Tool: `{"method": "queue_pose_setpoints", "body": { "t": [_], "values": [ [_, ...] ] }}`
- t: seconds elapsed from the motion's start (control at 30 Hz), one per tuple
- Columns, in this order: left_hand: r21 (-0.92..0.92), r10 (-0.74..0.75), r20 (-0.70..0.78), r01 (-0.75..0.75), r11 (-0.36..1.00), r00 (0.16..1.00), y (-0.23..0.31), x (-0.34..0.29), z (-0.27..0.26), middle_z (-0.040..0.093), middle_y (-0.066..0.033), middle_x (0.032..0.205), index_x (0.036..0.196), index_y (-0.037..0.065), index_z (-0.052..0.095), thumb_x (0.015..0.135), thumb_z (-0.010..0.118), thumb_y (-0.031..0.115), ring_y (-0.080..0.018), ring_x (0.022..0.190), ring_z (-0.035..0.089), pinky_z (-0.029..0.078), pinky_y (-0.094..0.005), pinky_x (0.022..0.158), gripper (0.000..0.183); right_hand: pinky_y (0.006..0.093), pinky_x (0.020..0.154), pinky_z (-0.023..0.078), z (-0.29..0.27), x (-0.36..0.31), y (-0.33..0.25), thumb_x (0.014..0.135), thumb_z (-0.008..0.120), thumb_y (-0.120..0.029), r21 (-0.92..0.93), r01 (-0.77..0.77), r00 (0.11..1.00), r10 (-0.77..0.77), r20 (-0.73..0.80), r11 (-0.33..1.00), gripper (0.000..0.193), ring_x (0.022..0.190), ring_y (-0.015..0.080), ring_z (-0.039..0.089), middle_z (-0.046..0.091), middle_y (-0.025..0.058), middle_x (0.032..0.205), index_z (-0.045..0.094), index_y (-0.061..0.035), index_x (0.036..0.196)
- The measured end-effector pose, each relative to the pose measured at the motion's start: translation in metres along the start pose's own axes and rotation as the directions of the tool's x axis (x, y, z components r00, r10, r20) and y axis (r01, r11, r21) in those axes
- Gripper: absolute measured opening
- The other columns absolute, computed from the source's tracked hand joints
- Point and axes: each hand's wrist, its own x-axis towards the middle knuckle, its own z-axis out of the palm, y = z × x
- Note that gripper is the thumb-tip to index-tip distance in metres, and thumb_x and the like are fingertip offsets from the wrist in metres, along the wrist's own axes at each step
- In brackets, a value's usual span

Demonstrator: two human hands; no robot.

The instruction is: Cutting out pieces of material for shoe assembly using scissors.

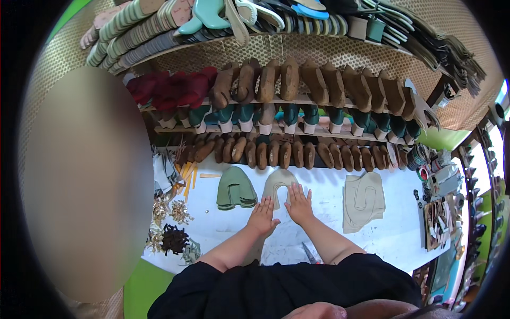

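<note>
A stack of beige horseshoe-shaped shoe-upper pieces [279,175] lies on the white table in front of me, its curved end pointing away. My left hand [264,214] is at the stack's left leg, fingers stretched out and thumb apart. On the right leg rests my right hand [299,204], its fingers straight and slightly spread. Neither hand grips anything. Just left of the beige stack sits a pile of green pieces [234,191] of similar shape. Farther right is a beige sheet [363,204] with curved outlines on it. Scissors [309,252] lie near my right forearm, partly hidden.
Wooden shoe lasts [289,80] and green heeled shoes [290,117] line the racks behind the table [319,186]. Yellow strips [188,173] and small heaps of dark scraps [175,239] lie at left. A tool tray [438,223] stands at right.
</note>
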Motion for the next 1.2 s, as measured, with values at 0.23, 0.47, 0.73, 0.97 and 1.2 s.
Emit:
{"method": "queue_pose_setpoints", "body": {
  "t": [0.23,0.47,0.73,0.97,1.2],
  "values": [
    [-0.083,0.004,-0.049,-0.008,0.997,0.999,-0.03,-0.058,0.006,0.033,-0.0186,0.155,0.148,0.001,0.033,0.092,0.056,0.046,-0.0331,0.145,0.03,0.022,-0.0507,0.117,0.075,0.0618,0.117,0.01,-0.018,-0.039,0.015,0.101,0.04,-0.044,0.02,0.079,0.978,-0.082,0.19,0.997,0.066,0.15,0.0246,0.019,0.022,0.0083,0.162,0.023,-0.0094,0.154],
    [-0.051,-0.291,-0.151,0.287,0.957,0.945,-0.067,-0.14,0.015,0.016,-0.0206,0.161,0.152,0.004,0.025,0.089,0.058,0.048,-0.0422,0.148,0.015,0.015,-0.0602,0.116,0.083,0.0631,0.115,0.013,-0.063,-0.086,0.098,0.096,0.048,-0.047,-0.189,-0.216,0.973,0.196,-0.119,0.958,0.073,0.147,0.0246,0.025,0.03,0.0103,0.158,0.026,-0.0067,0.153],
    [-0.055,-0.526,0.195,0.545,0.837,0.828,-0.043,-0.161,0.013,-0.011,-0.0204,0.162,0.158,0.014,0.006,0.086,0.057,0.061,-0.044,0.148,-0.012,0.001,-0.0649,0.115,0.1,0.0512,0.12,0.012,-0.062,-0.118,0.171,0.094,0.046,-0.057,-0.202,-0.344,0.93,0.362,0.059,0.917,0.086,0.151,0.0257,0.011,0.013,0.0094,0.164,0.014,-0.0064,0.156],
    [-0.086,-0.516,0.146,0.531,0.843,0.844,-0.037,-0.165,0.011,-0.009,-0.0205,0.163,0.158,0.015,0.007,0.085,0.059,0.059,-0.0442,0.148,-0.012,0.0,-0.0642,0.115,0.1,0.0559,0.119,0.009,-0.045,-0.1,0.156,0.097,0.043,-0.05,-0.153,-0.497,0.864,0.504,0.008,0.854,0.08,0.151,0.0269,0.009,0.013,0.0098,0.164,0.014,-0.006,0.156],
    [-0.115,-0.398,-0.076,0.389,0.914,0.914,-0.061,-0.188,0.013,0.011,-0.0189,0.162,0.154,0.013,0.026,0.086,0.063,0.048,-0.0379,0.15,0.008,0.006,-0.0574,0.118,0.085,0.0666,0.115,0.007,-0.029,-0.062,0.065,0.093,0.052,-0.043,-0.071,-0.216,0.975,0.21,-0.075,0.974,0.079,0.151,0.0305,0.012,0.016,0.0131,0.162,0.021,-0.003,0.154]
  ]
}}
